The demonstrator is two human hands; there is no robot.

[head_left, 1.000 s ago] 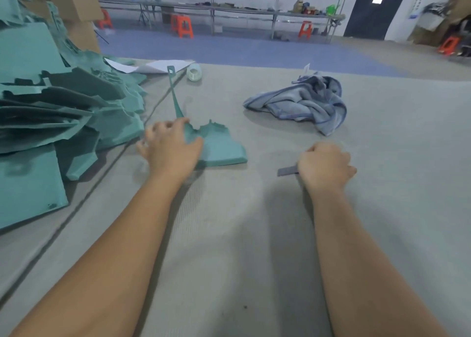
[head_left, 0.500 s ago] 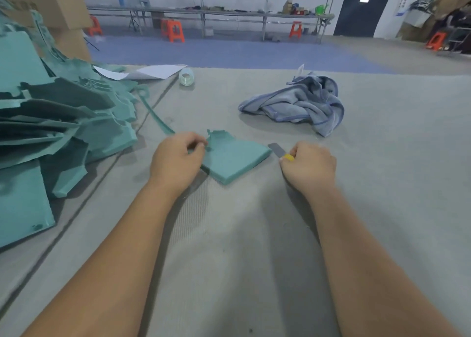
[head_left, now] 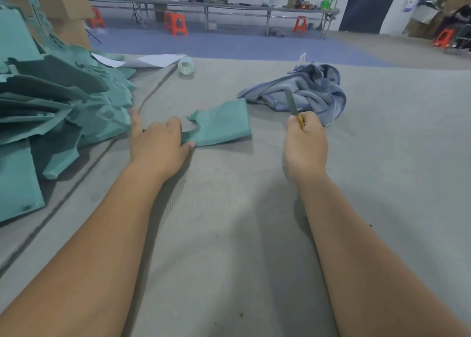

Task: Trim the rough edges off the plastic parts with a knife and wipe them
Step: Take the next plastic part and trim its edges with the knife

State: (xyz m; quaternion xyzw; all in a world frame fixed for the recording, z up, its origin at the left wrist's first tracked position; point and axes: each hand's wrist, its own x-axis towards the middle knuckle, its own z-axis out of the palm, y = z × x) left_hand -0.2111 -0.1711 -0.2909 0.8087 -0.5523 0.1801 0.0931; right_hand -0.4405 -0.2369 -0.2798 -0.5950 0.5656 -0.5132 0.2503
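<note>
Plastic parts (head_left: 58,112), teal and ragged at their outlines, lie heaped at the far left of the grey work table (head_left: 229,234), apparently the stock awaiting trimming. Behind the heap stands a cardboard box (head_left: 68,0), and past its far edge lie white paper sheets (head_left: 153,60) and a small roll of clear tape (head_left: 186,65).

Just right of the heap, one teal part (head_left: 224,123) lies flat on the table, well within reach. The left hand (head_left: 158,143) rests at its near-left corner, thumb spread out to the left and fingers laid flat over the jagged end; the fingertips themselves are partly hidden, so a pinch cannot be ruled out. This hold probably steadies the piece so that its edge cannot slide under the blade.

To the right, apart from the part, the right hand (head_left: 304,143) is curled round the yellow handle of a knife (head_left: 293,106), blade pointing up and away from the body and touching nothing. Judged from this pose, the cut has not begun on this edge.

Just behind the blade lies a crumpled blue cloth (head_left: 313,89), near at hand for the wiping step. Benches and orange stools (head_left: 175,23) stand along the far wall.
</note>
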